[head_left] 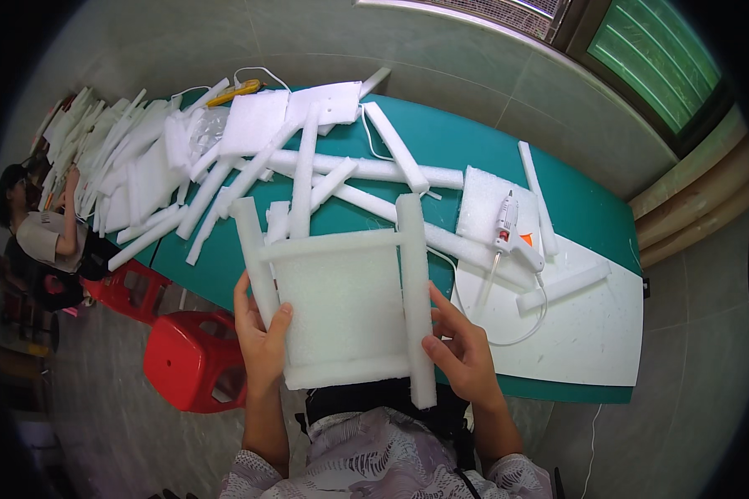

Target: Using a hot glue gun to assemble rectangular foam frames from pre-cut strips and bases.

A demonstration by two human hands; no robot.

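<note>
Foam frame (341, 303) was held above the table (474, 150), pinched by left hand (262, 337) and right hand (462, 349) fingers; uneven squeezing could have split its joints.

No packages, labels, signs or screens show clearly anywhere in this view. The one possible exception is a crumpled clear plastic bag (205, 126) lying among white foam strips at the far left of the green table (595, 218).
</note>
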